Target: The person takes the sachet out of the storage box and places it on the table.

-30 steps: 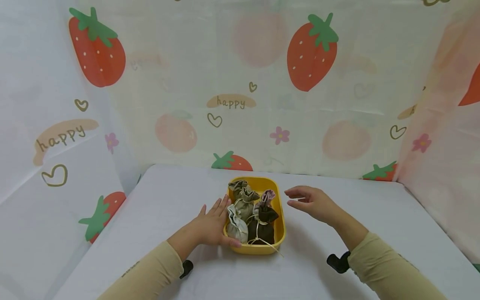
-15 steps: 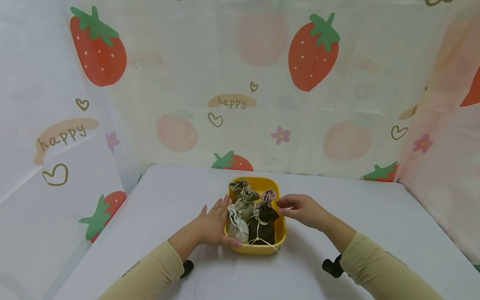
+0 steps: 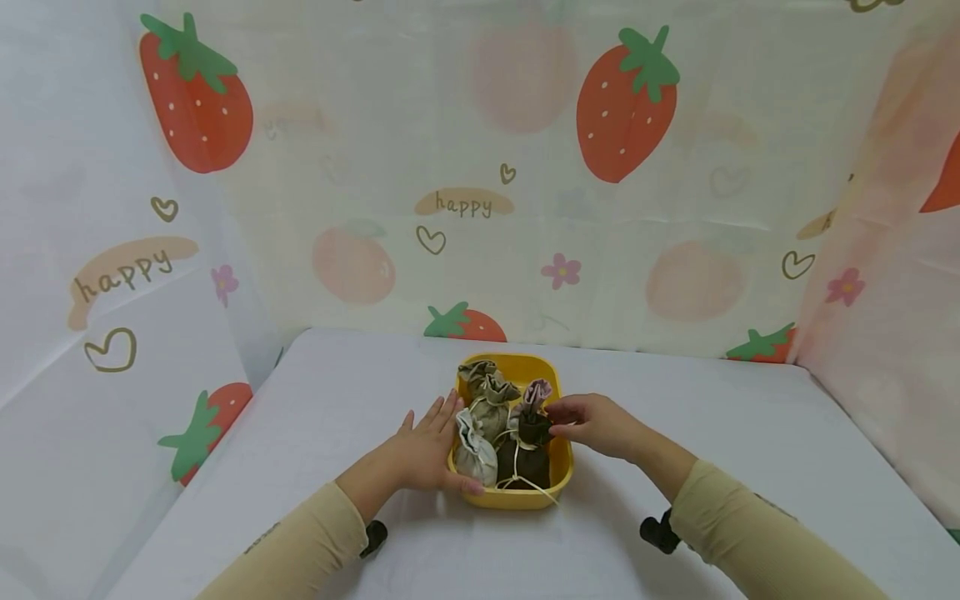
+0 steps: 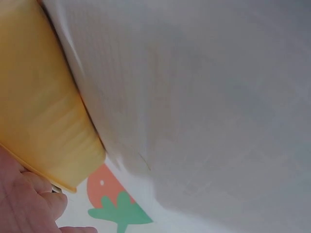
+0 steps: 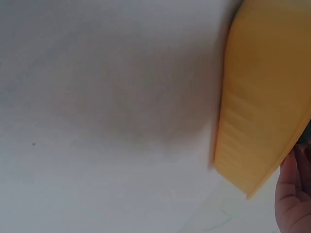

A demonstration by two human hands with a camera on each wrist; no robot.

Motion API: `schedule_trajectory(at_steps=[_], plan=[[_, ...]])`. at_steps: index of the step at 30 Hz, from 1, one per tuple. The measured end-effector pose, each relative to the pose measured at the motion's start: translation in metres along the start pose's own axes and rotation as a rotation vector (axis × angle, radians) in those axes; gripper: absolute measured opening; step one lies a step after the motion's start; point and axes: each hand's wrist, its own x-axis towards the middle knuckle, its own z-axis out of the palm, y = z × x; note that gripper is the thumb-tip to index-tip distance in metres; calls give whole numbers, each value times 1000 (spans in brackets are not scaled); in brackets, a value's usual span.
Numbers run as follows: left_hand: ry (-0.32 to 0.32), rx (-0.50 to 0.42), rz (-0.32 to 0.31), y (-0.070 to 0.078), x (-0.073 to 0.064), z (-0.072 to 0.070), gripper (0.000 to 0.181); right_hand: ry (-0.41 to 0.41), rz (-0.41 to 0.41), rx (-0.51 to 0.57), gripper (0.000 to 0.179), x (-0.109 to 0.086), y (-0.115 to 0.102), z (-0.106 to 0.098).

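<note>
A yellow plastic basket (image 3: 510, 500) holds several small drawstring pouches. My left hand (image 3: 423, 450) lies spread along its left side, fingers on the rim and thumb at the front corner. In the left wrist view, fingers (image 4: 34, 194) rest by the rim. My right hand (image 3: 600, 427) reaches over the right rim, thumb and fingertips pinching the gathered top of the dark brown pouch (image 3: 523, 467). Behind that is a pouch with a pinkish ruffle (image 3: 537, 393). A pale grey pouch (image 3: 476, 461) and an olive pouch (image 3: 489, 417) stand on the left, with another olive pouch (image 3: 476, 371) behind.
The basket stands on a table with a white cloth (image 3: 337, 375). A strawberry-printed curtain (image 3: 480, 250) closes off the back and both sides. The light cord (image 3: 536, 490) of the dark pouch hangs over the basket's front rim.
My right hand has moved left and slightly down, from beside the basket to the top of the dark brown pouch. My left hand and the basket have stayed in place.
</note>
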Motion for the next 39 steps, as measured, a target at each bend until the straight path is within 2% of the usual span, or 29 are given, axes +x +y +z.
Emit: schedule_trajectory(at_steps=[8,15,20,27,29,33,39], plan=[[-5,-2,-6,0,0,0,127,-32,30,-73,40,3,-4,-1],[-10,-1,-4,0,0,0,127,-52,-29,-97,36,0,-8,-3],[-11,-2,-1,0,0,-1,127,-49,-48,-74,31,-2,-13,-6],[-12,-5,-5,1,0,-1,127,-70,41,6,25,-3,-18,-5],[-12,-7,-4,1,0,-1,126,-91,35,16,23,-4,-18,-5],[-12,-6,-3,1,0,-1,127,-133,-3,-5,21,-4,-20,-6],[-9,-8,-1,0,0,-1,127,-135,-13,-61,16,-4,-21,-3]])
